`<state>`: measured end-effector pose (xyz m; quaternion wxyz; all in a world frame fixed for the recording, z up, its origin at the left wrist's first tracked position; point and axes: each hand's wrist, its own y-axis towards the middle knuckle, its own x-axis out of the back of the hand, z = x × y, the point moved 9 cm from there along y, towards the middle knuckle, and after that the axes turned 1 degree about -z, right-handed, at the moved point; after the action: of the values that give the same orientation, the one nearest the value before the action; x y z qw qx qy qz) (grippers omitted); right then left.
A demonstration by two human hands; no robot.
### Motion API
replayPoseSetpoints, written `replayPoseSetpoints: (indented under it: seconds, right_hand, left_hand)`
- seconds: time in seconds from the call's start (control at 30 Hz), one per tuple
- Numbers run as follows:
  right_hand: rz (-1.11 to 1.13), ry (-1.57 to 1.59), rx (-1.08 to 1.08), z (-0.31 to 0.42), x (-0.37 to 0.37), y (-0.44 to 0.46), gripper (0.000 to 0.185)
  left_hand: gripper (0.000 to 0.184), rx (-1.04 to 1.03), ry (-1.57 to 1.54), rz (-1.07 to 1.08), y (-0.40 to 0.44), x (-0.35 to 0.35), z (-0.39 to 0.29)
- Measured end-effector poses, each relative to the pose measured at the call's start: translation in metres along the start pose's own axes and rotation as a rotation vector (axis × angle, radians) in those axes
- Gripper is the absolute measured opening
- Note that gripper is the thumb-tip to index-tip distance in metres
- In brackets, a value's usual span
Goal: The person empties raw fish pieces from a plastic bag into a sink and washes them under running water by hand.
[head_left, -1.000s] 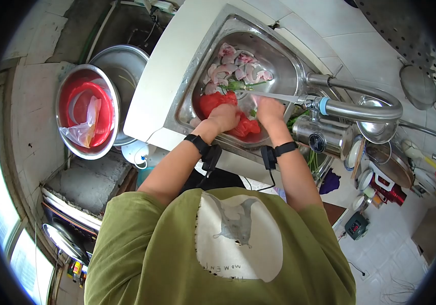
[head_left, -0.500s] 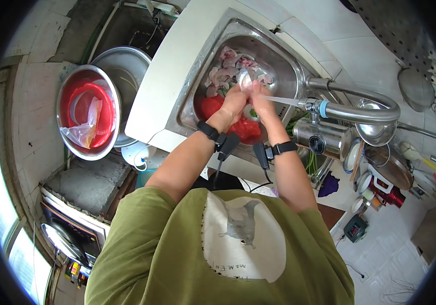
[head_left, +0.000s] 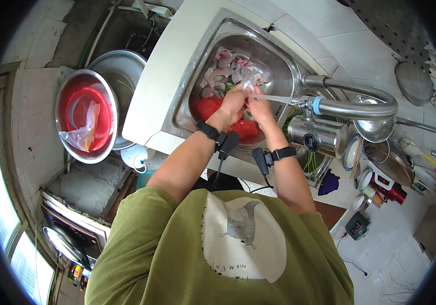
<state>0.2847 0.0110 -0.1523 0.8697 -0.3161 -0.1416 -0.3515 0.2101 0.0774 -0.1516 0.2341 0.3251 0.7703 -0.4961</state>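
Note:
Over the steel sink [head_left: 180, 109], my left hand [head_left: 234, 101] and my right hand [head_left: 259, 105] are close together, fingers closed on a pale, wet piece [head_left: 249, 83] that looks like fish. A stream of water from the faucet [head_left: 360, 108] reaches my right hand. Beyond my hands, several pale pink pieces [head_left: 220, 73] lie in the basin with some green stalks. A red plastic bag [head_left: 243, 130] is spread in the basin beneath my hands, partly hidden by them.
Left of the white counter [head_left: 152, 81], a metal bowl [head_left: 61, 107] holds a red basin [head_left: 107, 119] and a clear bag. A steel canister [head_left: 337, 137] stands right of the sink, beside a small metal bowl [head_left: 381, 129] and green stalks [head_left: 310, 165].
Both hands have left the red bag and come together farther forward, now on a pale piece. The green stalks near the pieces are now mostly hidden by my hands.

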Motion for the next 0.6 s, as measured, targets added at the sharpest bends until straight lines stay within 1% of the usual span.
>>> replayPoseSetpoints:
  seconds: [0.07,0.1,0.17,0.2,0.27,0.3,0.33,0.37,0.4,0.47,0.5,0.53,0.57,0.6]
  right_hand:
    - [0.054,-0.113,0.099,0.022,0.001,-0.012,0.026]
    - [0.055,-0.116,0.099,0.025,0.005,-0.011,0.026]
    - [0.32,-0.446,-0.178,0.001,-0.005,-0.012,0.025]
    - [0.32,-0.446,-0.18,-0.002,-0.004,-0.011,0.025]
    - [0.405,-0.14,-0.303,-0.019,-0.014,-0.013,0.028]
    - [0.344,-0.027,-0.257,-0.018,-0.011,-0.006,0.031]
    - [0.282,0.086,-0.214,0.0,-0.007,-0.004,0.034]
    - [0.44,0.053,-0.247,0.017,-0.008,0.009,0.042]
    - [0.36,0.341,-0.103,0.06,-0.004,0.01,0.042]
    - [0.069,0.475,-0.086,0.068,0.02,0.03,0.049]
    - [0.069,0.475,-0.091,0.054,0.024,0.045,0.049]
    - [0.04,0.126,-0.027,0.032,0.036,0.066,0.054]
    - [0.014,-0.223,0.039,0.021,0.042,0.076,0.06]
    - [0.017,-0.221,0.033,0.017,0.039,0.073,0.06]
  left_hand:
    - [0.026,-0.005,0.125,-0.06,-0.001,0.016,0.003]
    - [0.026,-0.005,0.123,-0.059,-0.001,0.021,0.007]
    - [0.024,0.068,0.154,-0.138,0.0,0.04,0.018]
    - [0.024,0.069,0.153,-0.138,-0.005,0.042,0.012]
    - [0.027,0.095,0.016,-0.288,-0.019,0.055,0.0]
    - [0.032,-0.004,-0.026,-0.341,-0.015,0.065,-0.006]
    - [0.032,-0.003,-0.024,-0.346,-0.017,0.069,-0.008]
    - [0.034,0.008,-0.011,-0.365,-0.018,0.074,-0.01]
    - [0.036,0.018,0.002,-0.384,-0.021,0.077,-0.011]
    - [0.035,0.016,0.051,-0.401,-0.023,0.083,-0.011]
    - [0.038,-0.054,0.408,-0.343,-0.021,0.085,-0.019]
    - [0.042,-0.123,0.763,-0.274,-0.019,0.08,-0.025]
    - [0.042,-0.12,0.764,-0.276,-0.026,0.075,-0.031]
    - [0.047,-0.146,1.304,-0.274,-0.042,0.058,-0.046]
